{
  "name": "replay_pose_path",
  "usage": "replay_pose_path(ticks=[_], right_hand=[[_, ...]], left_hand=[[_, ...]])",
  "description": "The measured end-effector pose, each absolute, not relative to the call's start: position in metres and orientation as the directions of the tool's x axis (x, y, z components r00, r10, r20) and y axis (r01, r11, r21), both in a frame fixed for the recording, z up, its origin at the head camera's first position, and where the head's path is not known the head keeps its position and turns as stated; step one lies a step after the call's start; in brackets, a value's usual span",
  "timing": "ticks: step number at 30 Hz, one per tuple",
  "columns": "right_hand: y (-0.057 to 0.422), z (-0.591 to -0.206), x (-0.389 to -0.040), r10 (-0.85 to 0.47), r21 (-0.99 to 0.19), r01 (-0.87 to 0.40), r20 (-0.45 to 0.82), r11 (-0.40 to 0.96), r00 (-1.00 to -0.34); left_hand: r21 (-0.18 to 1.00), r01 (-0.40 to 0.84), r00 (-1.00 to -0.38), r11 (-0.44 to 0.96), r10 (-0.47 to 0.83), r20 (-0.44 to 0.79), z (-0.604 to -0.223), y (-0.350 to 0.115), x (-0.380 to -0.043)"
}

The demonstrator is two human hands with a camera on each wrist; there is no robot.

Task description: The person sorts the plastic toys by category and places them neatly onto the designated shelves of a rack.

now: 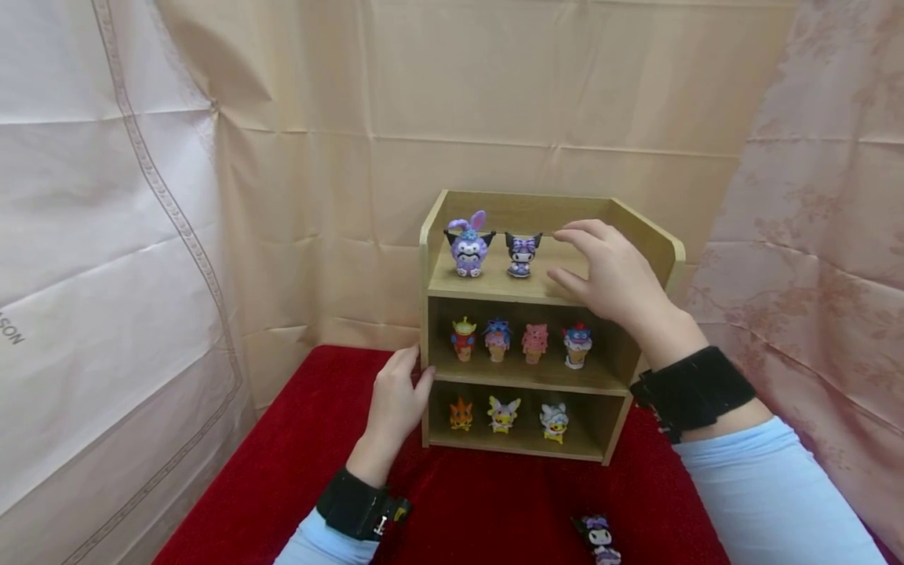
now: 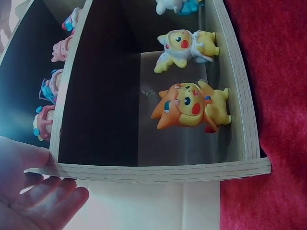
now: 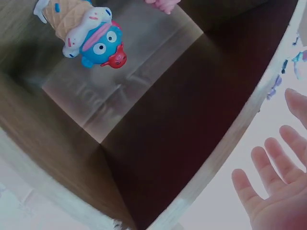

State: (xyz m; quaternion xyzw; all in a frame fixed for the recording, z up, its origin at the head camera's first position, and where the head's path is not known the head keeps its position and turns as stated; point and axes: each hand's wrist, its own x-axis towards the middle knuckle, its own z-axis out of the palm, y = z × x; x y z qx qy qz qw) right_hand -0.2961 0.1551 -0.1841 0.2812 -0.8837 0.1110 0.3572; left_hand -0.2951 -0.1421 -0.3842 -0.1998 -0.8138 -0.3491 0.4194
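Note:
My left hand (image 1: pixel 395 396) rests against the left side of the wooden display shelf (image 1: pixel 530 384), its thumb at the front edge and its fingers along the outer wall. Over the right part of the top tier, my right hand (image 1: pixel 617 275) is spread with nothing in it, thumb apart from the fingers. Just left of its fingertips stands a black-and-purple figurine (image 1: pixel 523 255). Beside that is a purple figurine with bunny ears (image 1: pixel 469 247). In the right wrist view the fingers (image 3: pixel 273 167) are straight, outside the middle compartment.
Several ice-cream-cone figurines, including a blue-faced one (image 3: pixel 103 45), stand on the middle tier. The bottom tier holds an orange-hooded figurine (image 2: pixel 192 105) and two other yellow ones. Another black-and-purple figurine (image 1: pixel 600 540) lies on the red cloth (image 1: pixel 494 502) in front. Curtains hang behind.

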Motion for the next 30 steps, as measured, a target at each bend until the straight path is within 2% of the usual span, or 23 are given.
replay_pose_path(ticks=[6, 12, 14, 21, 30], right_hand=[[0.162, -0.192, -0.282, -0.447, 0.031, -0.635, 0.738, 0.772, -0.506], [0.165, -0.200, -0.271, -0.491, 0.083, -0.685, 0.759, 0.724, -0.427], [0.166, -0.203, -0.267, -0.500, 0.076, -0.697, 0.752, 0.713, -0.430], [0.172, -0.215, -0.257, -0.529, 0.028, -0.706, 0.685, 0.707, -0.502], [0.179, -0.233, -0.246, -0.562, 0.048, -0.732, 0.675, 0.679, -0.477]], left_hand=[[0.386, 0.625, -0.551, 0.678, 0.034, 0.834, -0.384, -0.142, -0.295], [0.394, 0.622, -0.564, 0.677, 0.038, 0.825, -0.385, -0.143, -0.295], [0.397, 0.620, -0.571, 0.677, 0.042, 0.820, -0.385, -0.143, -0.295], [0.400, 0.619, -0.575, 0.676, 0.044, 0.817, -0.384, -0.143, -0.295], [0.407, 0.602, -0.595, 0.687, 0.046, 0.802, -0.386, -0.144, -0.296]])
